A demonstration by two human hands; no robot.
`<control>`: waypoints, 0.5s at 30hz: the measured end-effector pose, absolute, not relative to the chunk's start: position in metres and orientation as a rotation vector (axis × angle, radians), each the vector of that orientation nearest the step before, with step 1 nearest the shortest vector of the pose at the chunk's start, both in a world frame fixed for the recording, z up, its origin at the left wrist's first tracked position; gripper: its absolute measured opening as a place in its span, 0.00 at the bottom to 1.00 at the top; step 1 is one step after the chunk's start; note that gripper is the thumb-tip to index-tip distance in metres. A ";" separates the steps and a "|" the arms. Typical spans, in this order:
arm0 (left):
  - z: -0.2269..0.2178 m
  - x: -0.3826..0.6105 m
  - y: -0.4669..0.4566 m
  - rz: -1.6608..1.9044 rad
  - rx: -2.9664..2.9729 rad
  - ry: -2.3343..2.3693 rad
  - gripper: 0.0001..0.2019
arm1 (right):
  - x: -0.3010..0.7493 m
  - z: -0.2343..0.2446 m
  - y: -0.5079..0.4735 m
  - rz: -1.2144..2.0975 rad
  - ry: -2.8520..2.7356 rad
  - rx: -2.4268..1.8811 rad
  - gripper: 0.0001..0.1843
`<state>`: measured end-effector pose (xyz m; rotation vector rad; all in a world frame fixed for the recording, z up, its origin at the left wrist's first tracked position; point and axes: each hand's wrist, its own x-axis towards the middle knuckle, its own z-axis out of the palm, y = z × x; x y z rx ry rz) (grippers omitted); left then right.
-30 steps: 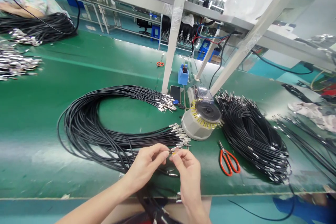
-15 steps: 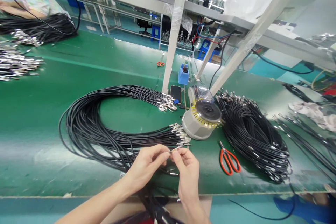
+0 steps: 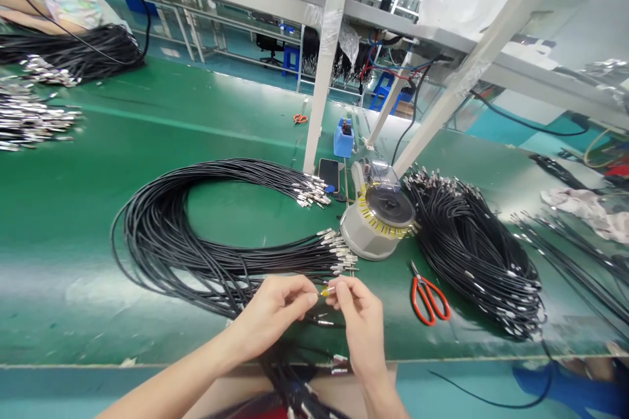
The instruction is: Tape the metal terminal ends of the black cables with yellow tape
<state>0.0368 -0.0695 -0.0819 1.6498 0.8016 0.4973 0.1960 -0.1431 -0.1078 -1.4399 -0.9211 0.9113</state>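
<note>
The left hand point(image 3: 272, 314) and the right hand point(image 3: 361, 327) are held close together, and a small metal terminal with a yellow band point(image 3: 327, 291) is pinched between their fingertips, just above the green worktop point(image 3: 63, 222). A looped bundle of black cables point(image 3: 196, 242) is laid directly behind the hands, its metal-tipped ends fanned toward a round dispenser ringed with yellow tabs point(image 3: 378, 222). Further right, red-handled scissors point(image 3: 430, 300) are laid beside a second heap of black cables point(image 3: 474, 255).
</note>
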 end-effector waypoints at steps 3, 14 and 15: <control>-0.083 0.039 -0.072 0.498 1.682 0.802 0.11 | 0.198 -0.101 -0.149 0.856 -0.995 -1.504 0.11; -0.107 0.047 -0.071 1.116 2.399 0.368 0.09 | 0.194 -0.105 -0.150 0.930 -0.835 -1.454 0.16; -0.109 0.045 -0.071 1.128 2.498 0.289 0.10 | 0.194 -0.107 -0.148 0.958 -0.799 -1.436 0.16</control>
